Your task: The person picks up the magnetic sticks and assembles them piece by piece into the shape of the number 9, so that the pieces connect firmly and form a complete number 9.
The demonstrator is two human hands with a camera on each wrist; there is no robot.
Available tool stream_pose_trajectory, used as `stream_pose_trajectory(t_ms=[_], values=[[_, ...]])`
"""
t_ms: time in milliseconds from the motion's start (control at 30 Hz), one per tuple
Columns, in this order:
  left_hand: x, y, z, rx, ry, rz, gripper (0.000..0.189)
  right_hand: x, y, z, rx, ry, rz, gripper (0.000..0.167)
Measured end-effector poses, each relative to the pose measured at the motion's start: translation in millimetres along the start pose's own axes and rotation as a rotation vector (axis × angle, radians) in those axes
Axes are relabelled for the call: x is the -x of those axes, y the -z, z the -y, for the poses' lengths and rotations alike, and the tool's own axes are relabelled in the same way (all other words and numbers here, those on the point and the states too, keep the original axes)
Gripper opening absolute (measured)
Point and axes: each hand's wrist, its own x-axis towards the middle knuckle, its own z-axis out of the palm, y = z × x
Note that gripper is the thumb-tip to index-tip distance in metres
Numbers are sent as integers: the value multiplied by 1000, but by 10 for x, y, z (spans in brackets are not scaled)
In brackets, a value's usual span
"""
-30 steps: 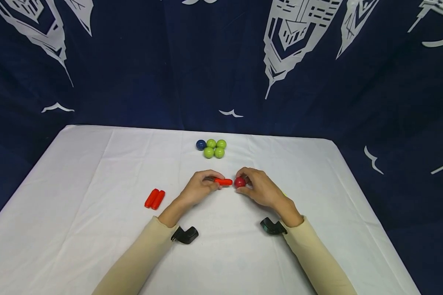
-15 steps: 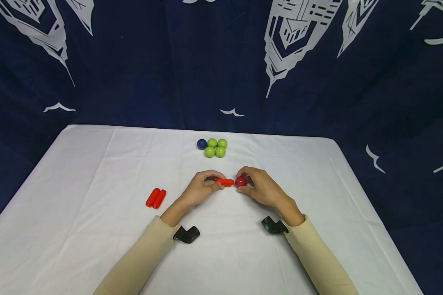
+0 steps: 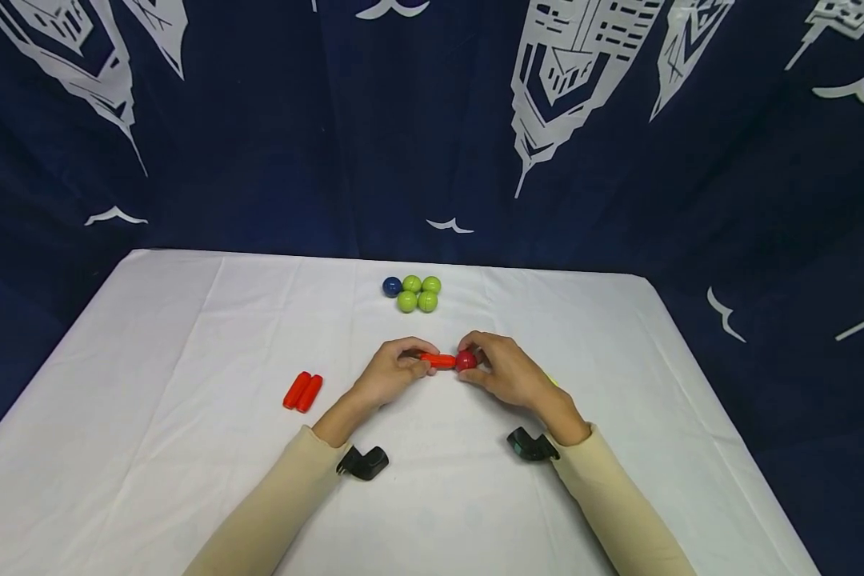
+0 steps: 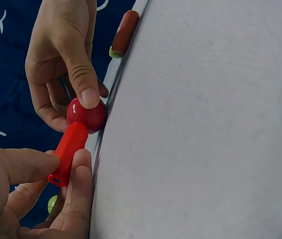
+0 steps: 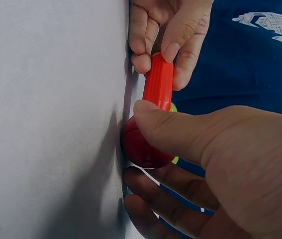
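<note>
My left hand pinches a short red ridged plastic rod between thumb and fingers, just above the white cloth. A small hole shows in the rod's near end in the left wrist view. Opposite it, my right hand holds a dark red ball with thumb and fingertips. The rod's far end meets the side of the ball, the two lined up in the head view. From the right wrist, the thumb lies over the ball and covers part of it.
Two more red rods lie side by side at the left. Behind the hands, a dark blue ball and several green balls sit clustered. Beyond the right hand lies a red piece with a yellow-green end. A navy curtain hangs behind the table.
The small gap between the rod and the red ball has closed, and they now touch. Both hands keep their grips. The head view has shifted slightly.
</note>
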Motion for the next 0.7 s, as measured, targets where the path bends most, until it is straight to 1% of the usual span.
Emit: stream_pose_trajectory(t_ms=[200,433,567,700], values=[[2,-8,3,2,-9,-6,23,0,-10,12,21,43,-14,34],[24,-4,-6,-11,12,0,24,12,-12,-4,39,96,-12,28],[26,-10,-23,-16,16,4,25,16,-8,0,41,87,-22,27],[20,-2,-49,-27,29,-8,26,15,3,-7,42,81,-27,27]])
